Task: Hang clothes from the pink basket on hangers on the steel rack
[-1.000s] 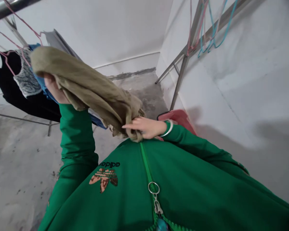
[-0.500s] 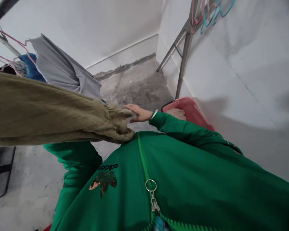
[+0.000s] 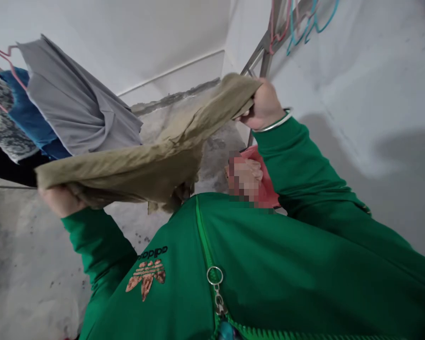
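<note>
A green zip-up jacket (image 3: 286, 255) fills the lower half of the frame, its sleeves reaching out to both sides. Across the middle stretches an olive-khaki garment (image 3: 134, 167), creased and soft, with a thick folded edge along its top and loose cloth drooping beneath toward the jacket front. It is strung between the two hands, sagging at the centre and rising toward the upper right. A smooth grey garment (image 3: 71, 99) hangs at the upper left, just behind it. A pink basin (image 3: 269, 182), partly pixelated, sits right of centre. The left hand (image 3: 62, 200), left of centre, is gripping the garment's left end, its fingers partly hidden by the cloth. The right hand (image 3: 265, 106), higher and right of centre, is clenched around the other end, fingers curled under, forearm angled up from the lower right. A silver bangle (image 3: 276, 123) circles that wrist. The zip's metal ring (image 3: 215, 275) lies low, near centre.
</note>
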Motion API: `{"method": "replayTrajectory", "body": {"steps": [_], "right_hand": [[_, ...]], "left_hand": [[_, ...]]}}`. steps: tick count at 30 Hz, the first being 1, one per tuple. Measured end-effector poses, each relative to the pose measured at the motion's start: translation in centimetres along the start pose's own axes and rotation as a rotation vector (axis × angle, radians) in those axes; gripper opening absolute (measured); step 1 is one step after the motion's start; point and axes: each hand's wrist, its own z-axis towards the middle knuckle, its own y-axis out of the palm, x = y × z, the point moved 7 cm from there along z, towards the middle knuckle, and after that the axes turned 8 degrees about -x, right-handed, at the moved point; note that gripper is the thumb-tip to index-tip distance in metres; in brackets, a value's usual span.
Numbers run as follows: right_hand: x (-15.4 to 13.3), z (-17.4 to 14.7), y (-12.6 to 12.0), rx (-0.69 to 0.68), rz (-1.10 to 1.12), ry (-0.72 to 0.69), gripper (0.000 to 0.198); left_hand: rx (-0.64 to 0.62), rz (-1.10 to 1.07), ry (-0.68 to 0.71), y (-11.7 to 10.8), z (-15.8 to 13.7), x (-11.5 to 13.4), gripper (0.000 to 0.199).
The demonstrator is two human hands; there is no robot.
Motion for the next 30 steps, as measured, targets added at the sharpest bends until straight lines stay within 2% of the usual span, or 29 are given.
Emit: {"method": "replayTrajectory", "body": {"steps": [1,2,3,6,9,11,12,13,15,17,18,20,22,24,25,26,27,30], "right_hand": [[-1.8,-0.3,1.5,-0.034,0.003,-0.033,0.028],[-3.4,-0.6,3.1,-0.062,0.007,-0.067,0.028],[-4.6,-0.8,4.8,-0.095,0.010,-0.094,0.027],[-6.8,-0.6,9.4,-0.211,0.014,-0.129,0.024],[-7.3,0.1,12.4,-0.276,-0.041,-0.119,0.028],[-7.3,0.5,14.0,-0.295,-0.097,-0.103,0.032],[-7.2,0.5,14.9,-0.309,-0.117,-0.095,0.034],[-7.0,0.5,15.7,-0.330,-0.131,-0.083,0.035],[-6.5,0.5,17.3,-0.435,-0.133,-0.043,0.032],[-5.8,0.4,17.6,-0.612,-0.135,-0.007,0.018],[-5.5,0.3,16.9,-0.686,-0.148,-0.014,0.013],[-4.5,0.4,12.9,-0.713,-0.215,-0.099,0.033],[-2.4,0.4,6.4,-0.544,-0.327,-0.199,0.046],[2.4,-0.4,-0.3,-0.340,-0.462,-0.056,0.059],[5.6,-1.3,-2.6,-0.320,-0.493,0.061,0.069],[9.0,-2.5,-3.9,-0.372,-0.509,0.191,0.081],[11.9,-3.7,-4.5,-0.418,-0.501,0.255,0.089],[18.3,-7.1,-3.2,-0.538,-0.375,0.354,0.101]], "left_hand": [[0.017,-0.008,0.003,1.0,-0.6,-0.7,0.010],[-0.018,0.006,0.001,2.2,-1.2,-1.4,0.008],[-0.119,0.050,-0.008,3.8,-1.6,-2.0,0.017],[-0.605,0.257,0.040,9.2,-2.8,-2.8,0.053],[-0.930,0.234,0.267,14.2,-4.7,-0.2,0.080],[-1.041,0.093,0.389,17.7,-6.4,2.7,0.098],[-1.061,0.024,0.411,19.6,-7.3,4.0,0.103],[-1.029,-0.030,0.415,21.5,-8.0,5.1,0.101],[-0.873,-0.125,0.340,24.4,-8.7,6.4,0.082],[-0.699,-0.281,0.240,25.9,-8.8,6.6,0.072],[-0.629,-0.368,0.193,26.0,-8.6,6.5,0.071],[-0.516,-0.531,0.104,25.2,-7.8,6.1,0.070],[-0.458,-0.656,0.032,23.5,-6.7,5.9,0.069],[-0.487,-0.753,0.004,22.0,-5.8,6.5,0.067],[-0.525,-0.792,0.006,21.5,-5.6,7.0,0.064],[-0.564,-0.817,0.010,21.1,-5.4,7.7,0.060],[-0.584,-0.827,0.011,20.7,-5.4,8.2,0.056],[-0.568,-0.780,0.008,19.9,-5.2,9.2,0.053]]}}
